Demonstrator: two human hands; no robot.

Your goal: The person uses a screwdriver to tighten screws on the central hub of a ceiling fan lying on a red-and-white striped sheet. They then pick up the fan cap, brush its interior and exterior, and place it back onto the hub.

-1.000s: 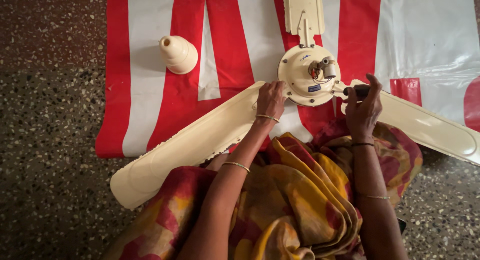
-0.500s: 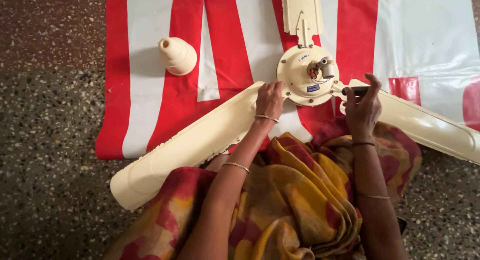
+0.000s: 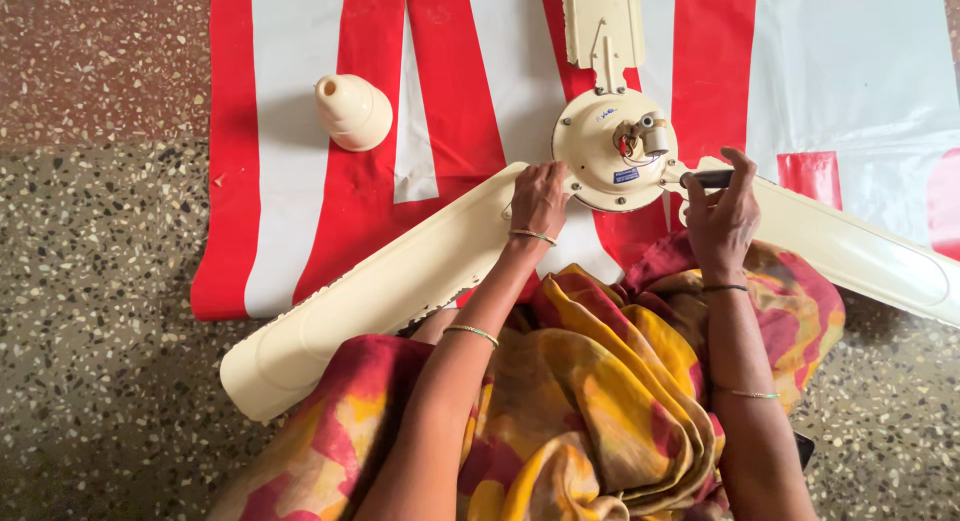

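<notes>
A cream ceiling fan lies on a red and white striped sheet (image 3: 300, 181), its round motor hub (image 3: 612, 151) facing up. My left hand (image 3: 541, 199) presses on the root of the long left blade (image 3: 390, 281), right beside the hub. Around a dark-handled tool (image 3: 708, 179) my right hand (image 3: 722, 219) is closed, the tool resting at the root of the right blade (image 3: 850, 251). A third blade (image 3: 605, 21) points away from me.
A cream cone-shaped fan cover (image 3: 353, 111) stands on the sheet to the left. Speckled stone floor (image 3: 100, 281) surrounds the sheet. My lap is covered by yellow and red patterned cloth (image 3: 590, 401).
Hardly anything has moved. My right hand's fingers have shifted slightly on the tool handle. The left hand stays on the blade root.
</notes>
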